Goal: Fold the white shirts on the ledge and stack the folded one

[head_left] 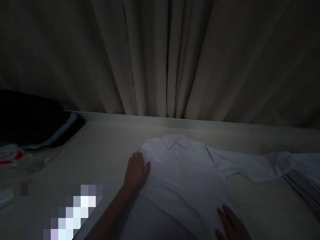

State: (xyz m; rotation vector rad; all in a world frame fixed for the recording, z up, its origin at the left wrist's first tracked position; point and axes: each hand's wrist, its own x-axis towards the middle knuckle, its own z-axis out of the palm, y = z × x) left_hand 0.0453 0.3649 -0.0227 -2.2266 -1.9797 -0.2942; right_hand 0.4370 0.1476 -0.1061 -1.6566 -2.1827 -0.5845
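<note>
A white button-up shirt [185, 176] lies spread on the pale surface, its collar toward the curtain. One sleeve stretches out to the right; the other sleeve does not show from above. My left hand [136, 170] rests flat at the shirt's left edge, below the shoulder, fingers extended and thumb apart. Low on the shirt's right side, my right hand [230, 223] lies on the cloth with its fingers spread, partly cut off by the bottom of the picture. Soft creases run across the shirt's lower front between the hands.
Dark folded fabric [32, 120] is piled at the far left. Nearer lies a clear plastic wrapper [32, 163] with red and white print. Striped folded cloth [303, 190] sits at the right, partly under the sleeve. Grey-brown curtains [155, 60] hang behind a low ledge [150, 120].
</note>
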